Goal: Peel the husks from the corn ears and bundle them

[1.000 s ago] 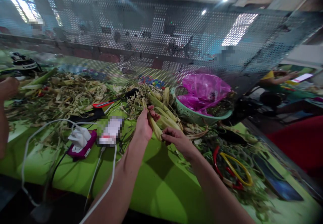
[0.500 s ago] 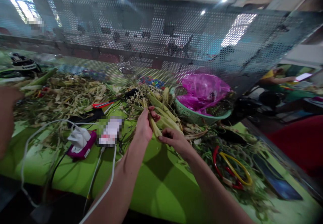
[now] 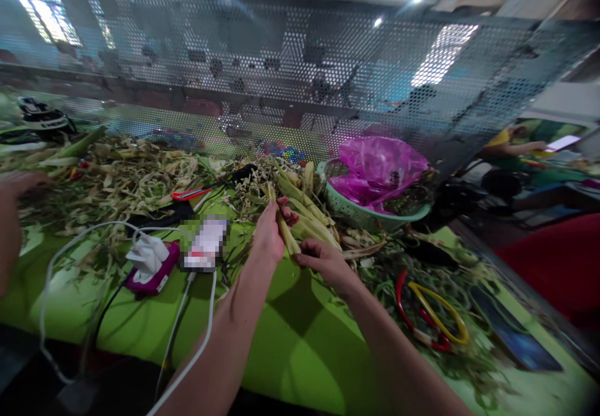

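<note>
A folded, pale yellow-green leaf strip (image 3: pixel 288 236), much like a corn husk, slants between my hands above the green table (image 3: pixel 300 341). My left hand (image 3: pixel 269 232) is wrapped round its upper part, palm turned up and fingers curled. At the lower end, my right hand (image 3: pixel 323 263) pinches the strip between thumb and fingers. Just beyond them lies a bundle of similar long leaves (image 3: pixel 312 213). Which kind of plant they come from I cannot tell for certain.
Dry leaf scraps (image 3: pixel 117 160) cover the back left. A green basket (image 3: pixel 375 217) holds a purple plastic bag (image 3: pixel 382 169). Nearby are red-orange cutters (image 3: pixel 192 193), a blurred phone (image 3: pixel 206 244), a charger block (image 3: pixel 152 272) with white cables, red-and-yellow-handled pliers (image 3: pixel 435 316) and another person's hand (image 3: pixel 23 183).
My hands and the leaf strip hardly differ. At the far left, the other person's hand has shifted and its fingers now reach over the scraps.
</note>
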Motion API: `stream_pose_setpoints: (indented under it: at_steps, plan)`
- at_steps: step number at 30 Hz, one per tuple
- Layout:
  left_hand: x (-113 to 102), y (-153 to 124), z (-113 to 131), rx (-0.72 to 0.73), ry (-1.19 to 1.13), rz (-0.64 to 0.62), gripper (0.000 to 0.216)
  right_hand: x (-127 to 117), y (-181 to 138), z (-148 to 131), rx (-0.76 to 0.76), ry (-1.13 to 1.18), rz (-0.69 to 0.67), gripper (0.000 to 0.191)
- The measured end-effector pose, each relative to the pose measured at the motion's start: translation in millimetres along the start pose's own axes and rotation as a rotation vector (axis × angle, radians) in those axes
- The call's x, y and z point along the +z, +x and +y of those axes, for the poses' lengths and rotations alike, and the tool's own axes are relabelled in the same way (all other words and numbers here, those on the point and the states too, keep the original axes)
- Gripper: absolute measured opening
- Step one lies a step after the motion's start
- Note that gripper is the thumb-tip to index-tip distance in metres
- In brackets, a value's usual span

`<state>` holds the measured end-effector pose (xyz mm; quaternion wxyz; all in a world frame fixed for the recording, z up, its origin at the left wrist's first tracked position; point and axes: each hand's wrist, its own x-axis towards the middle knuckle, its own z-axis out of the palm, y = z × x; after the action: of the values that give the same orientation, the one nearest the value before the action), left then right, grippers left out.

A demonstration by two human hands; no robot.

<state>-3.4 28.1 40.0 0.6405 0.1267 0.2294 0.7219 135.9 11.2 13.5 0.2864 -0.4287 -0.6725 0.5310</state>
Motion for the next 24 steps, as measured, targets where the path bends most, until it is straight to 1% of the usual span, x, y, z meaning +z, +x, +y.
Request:
stream_pose_setpoints:
  at_steps: [7,12,19,24]
  plan:
    - [-0.3,1.2,1.3,0.004,-0.002,0.009,0.028,1.4,-3.9,-8.6,0.042,0.011,0.0,0.029]
    - [0.1,1.3,4.0,-0.005,-0.018,0.016,0.028,0.1,-3.2,-7.3,0.037,0.016,-0.037,0.026]
    - [-6.1,7.1,3.0,-0.006,-0.031,-0.006,0.024,1.0,-4.1,-5.7,0.089,0.124,-0.038,0.027]
    - [-5.8,6.3,4.3,-0.007,-0.024,0.002,0.025,-0.4,-4.0,-5.0,0.051,0.084,-0.042,0.023]
